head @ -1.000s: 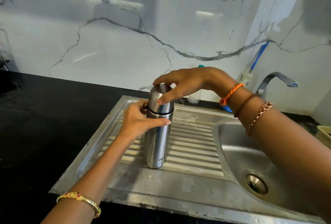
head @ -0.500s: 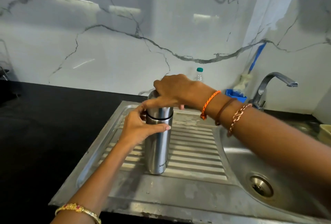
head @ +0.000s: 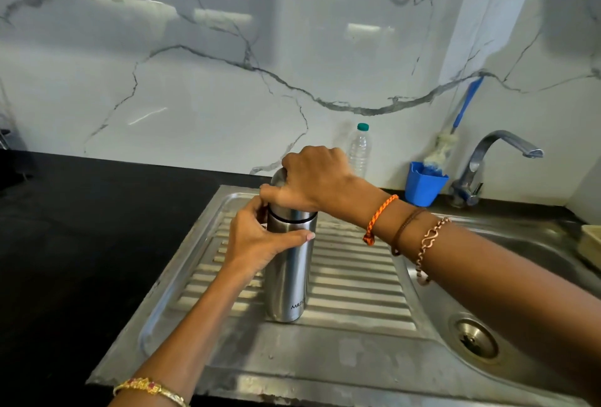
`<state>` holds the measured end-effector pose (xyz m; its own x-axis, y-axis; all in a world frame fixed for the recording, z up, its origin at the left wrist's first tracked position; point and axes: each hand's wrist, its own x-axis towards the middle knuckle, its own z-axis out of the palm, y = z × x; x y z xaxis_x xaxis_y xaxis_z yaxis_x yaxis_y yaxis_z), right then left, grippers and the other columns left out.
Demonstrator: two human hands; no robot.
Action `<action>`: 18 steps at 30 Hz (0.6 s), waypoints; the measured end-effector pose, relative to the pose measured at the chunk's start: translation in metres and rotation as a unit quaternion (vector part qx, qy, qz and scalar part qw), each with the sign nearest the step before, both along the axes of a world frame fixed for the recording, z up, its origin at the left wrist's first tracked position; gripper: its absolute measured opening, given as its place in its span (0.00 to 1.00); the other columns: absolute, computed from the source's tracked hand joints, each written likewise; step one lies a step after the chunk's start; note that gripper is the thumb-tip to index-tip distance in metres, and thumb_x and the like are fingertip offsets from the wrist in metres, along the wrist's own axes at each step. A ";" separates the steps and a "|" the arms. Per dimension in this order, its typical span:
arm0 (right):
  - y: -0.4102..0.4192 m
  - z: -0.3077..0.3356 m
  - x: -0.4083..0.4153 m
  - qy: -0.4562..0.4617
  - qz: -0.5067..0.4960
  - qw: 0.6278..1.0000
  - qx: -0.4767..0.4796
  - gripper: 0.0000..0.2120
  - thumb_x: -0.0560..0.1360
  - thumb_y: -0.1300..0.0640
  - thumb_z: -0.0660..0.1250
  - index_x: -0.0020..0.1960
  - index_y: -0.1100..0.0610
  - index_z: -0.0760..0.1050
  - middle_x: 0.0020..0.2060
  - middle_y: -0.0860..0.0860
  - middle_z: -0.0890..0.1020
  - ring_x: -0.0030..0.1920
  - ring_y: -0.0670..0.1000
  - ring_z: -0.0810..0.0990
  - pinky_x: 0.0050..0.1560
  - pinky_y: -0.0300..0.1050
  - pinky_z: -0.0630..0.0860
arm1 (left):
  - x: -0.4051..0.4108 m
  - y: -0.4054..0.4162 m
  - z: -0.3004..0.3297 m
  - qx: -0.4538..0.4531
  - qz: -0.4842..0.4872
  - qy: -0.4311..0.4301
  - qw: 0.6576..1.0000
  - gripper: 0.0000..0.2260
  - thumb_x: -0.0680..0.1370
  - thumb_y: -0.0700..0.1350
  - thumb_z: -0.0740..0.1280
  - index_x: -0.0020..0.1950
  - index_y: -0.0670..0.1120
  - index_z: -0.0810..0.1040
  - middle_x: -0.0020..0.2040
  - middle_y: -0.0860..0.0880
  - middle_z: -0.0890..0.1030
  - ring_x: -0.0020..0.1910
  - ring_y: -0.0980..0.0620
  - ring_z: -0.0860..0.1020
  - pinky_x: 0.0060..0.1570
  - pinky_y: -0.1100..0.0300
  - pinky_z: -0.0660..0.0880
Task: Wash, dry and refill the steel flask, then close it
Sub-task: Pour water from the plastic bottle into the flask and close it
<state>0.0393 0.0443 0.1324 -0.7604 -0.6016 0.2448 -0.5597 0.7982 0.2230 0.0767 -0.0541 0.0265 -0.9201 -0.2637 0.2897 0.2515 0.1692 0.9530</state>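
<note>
A tall steel flask (head: 287, 279) stands upright on the ribbed steel drainboard (head: 354, 289) left of the sink basin. My left hand (head: 257, 240) grips the flask's upper body from the left, thumb across its front. My right hand (head: 312, 180) comes in from the right and wraps over the flask's steel cap (head: 277, 179), covering most of it. A dark seam shows between cap and body.
The sink basin (head: 527, 260) with its drain (head: 476, 340) lies to the right, the tap (head: 487, 156) behind it. A blue cup holding a brush (head: 422, 183) and a clear plastic bottle (head: 358, 149) stand by the marble wall. Black counter (head: 97, 227) spreads left.
My right hand has rotated over the cap, from fingers pointing left with the thumb in front to the palm covering the top. The left hand keeps its grip on the body.
</note>
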 end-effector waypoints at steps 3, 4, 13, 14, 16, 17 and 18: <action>0.007 0.010 0.000 -0.014 0.045 0.997 0.061 0.30 0.73 0.31 0.52 0.56 0.56 0.70 0.43 0.53 0.76 0.41 0.54 0.71 0.40 0.45 0.62 | -0.001 -0.001 0.000 -0.004 -0.007 -0.012 1.000 0.26 0.55 0.41 0.82 0.49 0.49 0.75 0.44 0.53 0.81 0.44 0.57 0.80 0.41 0.65 0.74; 0.012 0.014 -0.001 -0.001 0.077 0.993 0.095 0.34 0.72 0.29 0.53 0.64 0.55 0.66 0.41 0.52 0.74 0.40 0.53 0.70 0.39 0.45 0.62 | -0.002 -0.003 0.001 -0.009 -0.013 -0.019 1.000 0.27 0.54 0.43 0.82 0.48 0.48 0.75 0.43 0.52 0.81 0.43 0.55 0.80 0.40 0.64 0.75; 0.006 -0.005 -0.002 0.074 0.142 0.987 -0.009 0.25 0.75 0.39 0.48 0.58 0.55 0.73 0.45 0.56 0.77 0.37 0.58 0.73 0.30 0.42 0.56 | -0.007 0.001 -0.005 -0.029 0.007 0.015 0.999 0.26 0.53 0.48 0.80 0.47 0.54 0.74 0.42 0.54 0.81 0.42 0.61 0.80 0.39 0.66 0.74; -0.001 -0.007 0.001 0.066 0.084 0.994 -0.019 0.22 0.77 0.42 0.51 0.57 0.56 0.73 0.47 0.56 0.78 0.42 0.57 0.75 0.34 0.43 0.61 | -0.007 0.003 -0.005 -0.031 0.012 0.022 0.999 0.27 0.52 0.48 0.80 0.47 0.53 0.73 0.42 0.55 0.81 0.40 0.62 0.79 0.38 0.68 0.74; -0.014 -0.009 0.002 0.067 -0.005 0.998 -0.001 0.17 0.79 0.47 0.53 0.53 0.57 0.75 0.46 0.54 0.79 0.43 0.55 0.76 0.38 0.43 0.70 | -0.007 0.009 -0.006 -0.034 0.028 0.038 0.998 0.26 0.52 0.45 0.80 0.45 0.52 0.72 0.38 0.55 0.79 0.35 0.66 0.77 0.33 0.72 0.72; -0.019 -0.010 0.002 0.077 -0.026 0.997 0.017 0.17 0.79 0.48 0.53 0.49 0.57 0.75 0.44 0.52 0.79 0.41 0.54 0.76 0.39 0.42 0.74 | -0.007 0.010 -0.007 -0.034 0.036 0.040 0.998 0.26 0.52 0.44 0.80 0.44 0.52 0.72 0.37 0.55 0.78 0.33 0.67 0.76 0.31 0.73 0.71; -0.021 -0.010 0.002 0.082 -0.033 0.996 0.028 0.18 0.79 0.47 0.53 0.47 0.57 0.75 0.41 0.51 0.77 0.40 0.53 0.76 0.39 0.42 0.75 | -0.007 0.011 -0.007 -0.034 0.038 0.042 0.998 0.26 0.52 0.44 0.80 0.44 0.52 0.72 0.37 0.55 0.78 0.33 0.66 0.76 0.31 0.73 0.71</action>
